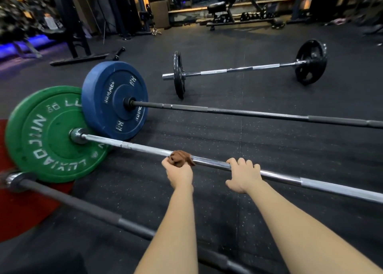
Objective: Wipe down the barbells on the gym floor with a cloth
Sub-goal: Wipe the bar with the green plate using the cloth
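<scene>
Wiping the silver barbell [134, 146] looks like the step going on now. The left hand [179, 173] is closed around a brown cloth [181, 157] and presses it on the bar. The right hand [243, 176] is just beside it, with its fingers curled over the same bar. The two hands are apart, with a bit of shiny bar between them.

This bar lies on the black gym floor [207, 132] and has a green plate [47, 134] on its end. Behind it is a black barbell [248, 113] with a blue plate [114, 99]. Well behind that is a third barbell [238, 69] with small black plates. A dark bar [83, 207] lies nearest the person, under the arms.

What could go wrong? The bar sits on round plates, so a hard push with the cloth may make it roll away. The right hand's hold should help stop that. The cloth is bunched up small, so it may slip off or miss the bottom of the bar. The green plate looks right up against the blue one, so fingers could get pinched there near the end. I cannot tell if the other bars are clean.
</scene>
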`<state>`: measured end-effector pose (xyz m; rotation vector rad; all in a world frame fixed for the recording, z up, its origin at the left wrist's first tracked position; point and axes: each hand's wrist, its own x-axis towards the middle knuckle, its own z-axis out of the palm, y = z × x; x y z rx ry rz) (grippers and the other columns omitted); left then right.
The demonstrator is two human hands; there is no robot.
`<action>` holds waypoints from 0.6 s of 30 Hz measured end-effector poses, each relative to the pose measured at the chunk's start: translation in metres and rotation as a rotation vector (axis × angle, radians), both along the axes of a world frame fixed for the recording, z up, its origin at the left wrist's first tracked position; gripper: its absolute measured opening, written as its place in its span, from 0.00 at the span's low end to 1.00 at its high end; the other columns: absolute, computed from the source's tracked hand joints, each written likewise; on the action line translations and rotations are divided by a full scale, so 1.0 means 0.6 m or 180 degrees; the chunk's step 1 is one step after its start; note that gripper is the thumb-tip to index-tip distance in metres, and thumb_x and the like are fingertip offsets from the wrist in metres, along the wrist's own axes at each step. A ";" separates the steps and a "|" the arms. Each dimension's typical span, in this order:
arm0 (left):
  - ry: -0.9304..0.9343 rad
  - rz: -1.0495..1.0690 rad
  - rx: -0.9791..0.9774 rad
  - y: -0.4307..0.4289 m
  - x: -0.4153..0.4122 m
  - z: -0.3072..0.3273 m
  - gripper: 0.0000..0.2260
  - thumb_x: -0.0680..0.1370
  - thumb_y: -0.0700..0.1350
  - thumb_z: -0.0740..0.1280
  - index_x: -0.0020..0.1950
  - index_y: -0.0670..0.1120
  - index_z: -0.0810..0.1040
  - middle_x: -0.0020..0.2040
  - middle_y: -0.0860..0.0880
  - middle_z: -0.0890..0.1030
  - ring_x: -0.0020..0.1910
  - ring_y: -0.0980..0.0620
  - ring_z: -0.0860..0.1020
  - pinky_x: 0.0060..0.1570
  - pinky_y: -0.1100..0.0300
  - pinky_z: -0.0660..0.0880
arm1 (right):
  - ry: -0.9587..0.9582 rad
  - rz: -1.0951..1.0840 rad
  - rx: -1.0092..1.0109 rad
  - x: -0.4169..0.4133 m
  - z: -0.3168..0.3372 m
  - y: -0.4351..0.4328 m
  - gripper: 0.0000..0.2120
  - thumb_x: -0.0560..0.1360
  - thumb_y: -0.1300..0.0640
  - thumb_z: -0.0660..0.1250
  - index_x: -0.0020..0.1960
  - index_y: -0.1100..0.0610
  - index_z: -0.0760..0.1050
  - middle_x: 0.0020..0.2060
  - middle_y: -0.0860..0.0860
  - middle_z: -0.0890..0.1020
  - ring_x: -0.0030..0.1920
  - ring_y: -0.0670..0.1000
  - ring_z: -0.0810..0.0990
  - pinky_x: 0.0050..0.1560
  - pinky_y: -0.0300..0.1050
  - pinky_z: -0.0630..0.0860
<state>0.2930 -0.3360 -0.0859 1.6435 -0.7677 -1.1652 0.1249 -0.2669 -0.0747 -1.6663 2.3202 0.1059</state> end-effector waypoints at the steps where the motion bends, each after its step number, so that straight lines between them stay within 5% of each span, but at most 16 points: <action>1: -0.0176 0.0000 -0.0009 -0.009 0.012 0.004 0.20 0.79 0.35 0.64 0.58 0.59 0.67 0.59 0.49 0.79 0.51 0.48 0.79 0.60 0.45 0.77 | 0.0040 -0.0054 -0.0071 0.004 -0.003 0.000 0.30 0.77 0.44 0.65 0.76 0.47 0.59 0.68 0.52 0.71 0.67 0.57 0.69 0.66 0.56 0.65; 5: -0.1296 -0.0709 -0.0119 0.022 -0.009 0.004 0.20 0.79 0.37 0.65 0.63 0.56 0.64 0.61 0.51 0.77 0.55 0.43 0.80 0.56 0.50 0.72 | 0.0465 -0.0423 -0.0622 0.028 -0.028 0.001 0.18 0.78 0.50 0.64 0.66 0.49 0.67 0.58 0.51 0.76 0.59 0.55 0.74 0.59 0.53 0.68; 9: -0.1283 -0.1166 -0.0234 0.069 -0.050 -0.019 0.20 0.79 0.38 0.65 0.60 0.59 0.62 0.59 0.53 0.77 0.51 0.47 0.78 0.54 0.51 0.71 | 0.0604 -0.0600 -0.0867 0.039 -0.038 -0.004 0.13 0.78 0.48 0.67 0.58 0.50 0.69 0.52 0.50 0.78 0.54 0.55 0.76 0.57 0.53 0.70; 13: -0.1250 -0.0720 -0.0155 0.048 -0.031 -0.010 0.24 0.75 0.33 0.63 0.58 0.59 0.62 0.58 0.52 0.76 0.50 0.46 0.78 0.59 0.44 0.74 | 0.0553 -0.0471 -0.0913 0.036 -0.038 0.000 0.16 0.77 0.45 0.65 0.61 0.51 0.69 0.54 0.50 0.77 0.56 0.55 0.75 0.57 0.53 0.69; 18: -0.1571 -0.0461 -0.0016 0.001 -0.001 0.017 0.24 0.78 0.37 0.66 0.70 0.53 0.63 0.65 0.47 0.74 0.55 0.42 0.77 0.54 0.49 0.68 | 0.0438 -0.0464 -0.0871 0.030 -0.038 0.003 0.19 0.77 0.43 0.64 0.64 0.50 0.69 0.56 0.51 0.77 0.58 0.55 0.74 0.59 0.53 0.68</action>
